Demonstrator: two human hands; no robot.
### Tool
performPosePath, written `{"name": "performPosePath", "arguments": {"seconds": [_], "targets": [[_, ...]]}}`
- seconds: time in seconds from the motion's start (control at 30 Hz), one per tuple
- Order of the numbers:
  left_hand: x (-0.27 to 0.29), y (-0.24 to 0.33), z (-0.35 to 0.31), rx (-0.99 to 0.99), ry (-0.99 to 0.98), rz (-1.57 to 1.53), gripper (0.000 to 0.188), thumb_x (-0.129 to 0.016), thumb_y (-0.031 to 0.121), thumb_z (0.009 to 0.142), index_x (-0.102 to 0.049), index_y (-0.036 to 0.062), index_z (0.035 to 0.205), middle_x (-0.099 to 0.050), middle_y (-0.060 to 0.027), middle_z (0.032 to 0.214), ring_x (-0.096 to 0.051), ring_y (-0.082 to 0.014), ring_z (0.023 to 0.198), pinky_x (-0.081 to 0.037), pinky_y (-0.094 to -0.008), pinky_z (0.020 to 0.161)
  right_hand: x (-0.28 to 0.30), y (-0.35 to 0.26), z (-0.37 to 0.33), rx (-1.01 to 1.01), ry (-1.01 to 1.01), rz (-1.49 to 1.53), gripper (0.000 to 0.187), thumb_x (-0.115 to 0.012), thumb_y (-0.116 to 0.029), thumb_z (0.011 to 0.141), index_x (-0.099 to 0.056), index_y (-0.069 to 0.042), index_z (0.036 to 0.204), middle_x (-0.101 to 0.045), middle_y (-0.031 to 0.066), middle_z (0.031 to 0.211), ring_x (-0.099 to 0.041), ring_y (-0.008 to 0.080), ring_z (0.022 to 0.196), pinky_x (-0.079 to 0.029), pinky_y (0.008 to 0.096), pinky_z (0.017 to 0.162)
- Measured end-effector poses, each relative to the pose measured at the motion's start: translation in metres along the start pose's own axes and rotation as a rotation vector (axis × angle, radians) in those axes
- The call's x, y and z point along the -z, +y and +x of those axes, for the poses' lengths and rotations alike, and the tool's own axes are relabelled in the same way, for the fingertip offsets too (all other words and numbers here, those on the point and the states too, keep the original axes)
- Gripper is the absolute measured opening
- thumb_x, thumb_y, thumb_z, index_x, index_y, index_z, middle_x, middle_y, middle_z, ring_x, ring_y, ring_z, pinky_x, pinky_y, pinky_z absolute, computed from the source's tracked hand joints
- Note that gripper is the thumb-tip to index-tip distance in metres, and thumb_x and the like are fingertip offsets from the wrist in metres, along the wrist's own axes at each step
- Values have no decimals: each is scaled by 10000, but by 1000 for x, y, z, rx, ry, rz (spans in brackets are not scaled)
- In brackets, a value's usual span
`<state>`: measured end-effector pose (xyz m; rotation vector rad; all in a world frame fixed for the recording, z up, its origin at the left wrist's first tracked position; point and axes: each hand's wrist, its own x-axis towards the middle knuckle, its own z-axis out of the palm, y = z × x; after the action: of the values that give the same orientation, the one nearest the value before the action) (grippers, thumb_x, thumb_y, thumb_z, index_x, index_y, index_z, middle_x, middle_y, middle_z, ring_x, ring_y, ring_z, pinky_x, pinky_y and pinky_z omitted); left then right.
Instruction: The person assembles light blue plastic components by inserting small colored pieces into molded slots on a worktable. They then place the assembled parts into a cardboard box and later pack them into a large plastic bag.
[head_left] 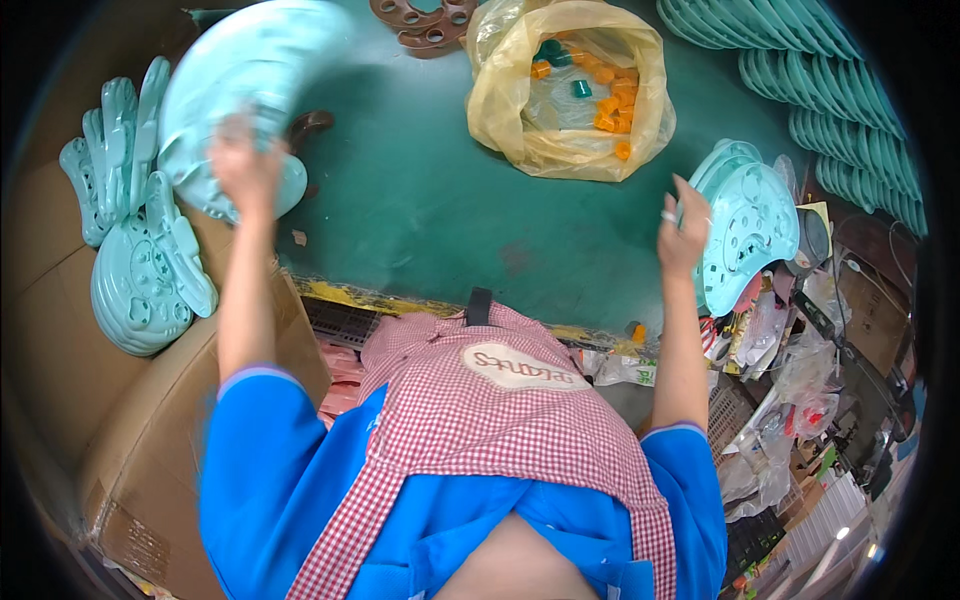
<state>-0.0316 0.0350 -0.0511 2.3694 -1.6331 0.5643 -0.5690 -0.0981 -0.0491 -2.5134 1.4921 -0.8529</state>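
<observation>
My left hand [245,165], blurred by motion, is closed on a turquoise curved plastic panel [215,75]. That panel is raised at the left end of the table, its upper right edge smeared. On the other side, my right hand [684,230] has its fingers partly spread, with a ring on one finger. It is close against the left edge of more turquoise crescent-shaped panels [755,225], which have holes and overlap one another. Whether it touches them I cannot tell. Several similar turquoise pieces [145,275] lie in a large cardboard box at my left.
On the green table [420,200], a yellowish plastic bag [500,110] stands open with small orange and green parts inside. Brown curved pieces [430,30] lie behind. Nested turquoise panels [830,80] fill the far right. The cardboard box [170,430] borders the left; clutter [780,380] covers the right.
</observation>
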Motion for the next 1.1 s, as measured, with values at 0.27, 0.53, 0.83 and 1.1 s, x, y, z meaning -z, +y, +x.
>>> {"name": "performPosePath", "arguments": {"seconds": [0.27,0.53,0.83,1.1], "targets": [[23,212,-109,-784,-830,-577,788,-720,297,721,-359,155,1407,-455,-156,1336,-468,-331,1207,-319,-489,1067,-137,14,72,-225,-464,-197,222,-645,-103,771,-661,-84,992,-650,103,940,-605,326,888,-493,394,804],[-111,319,82,-489,-534,-238,221,-529,98,804,-628,47,996,-637,-59,1001,-590,-245,965,-523,-346,773,-141,16,59,39,-458,-268,278,-656,-211,781,-645,-117,1043,-636,66,986,-549,276,959,-487,384,773],[-16,232,-49,-413,-711,-805,271,-694,184,742,-670,111,1002,-651,-67,904,-608,-267,805,-511,-383,697,-66,-96,-56,-410,-663,275,259,-679,-300,791,-622,-84,923,-600,89,772,-600,321,727,-486,402,630],[1,196,-127,-392,-568,-848,214,-692,113,742,-683,86,954,-631,-41,890,-612,-222,789,-516,-333,682,-85,-125,-111,-153,-600,160,286,-687,-268,781,-579,-57,941,-621,119,760,-627,297,717,-516,401,630]]}}
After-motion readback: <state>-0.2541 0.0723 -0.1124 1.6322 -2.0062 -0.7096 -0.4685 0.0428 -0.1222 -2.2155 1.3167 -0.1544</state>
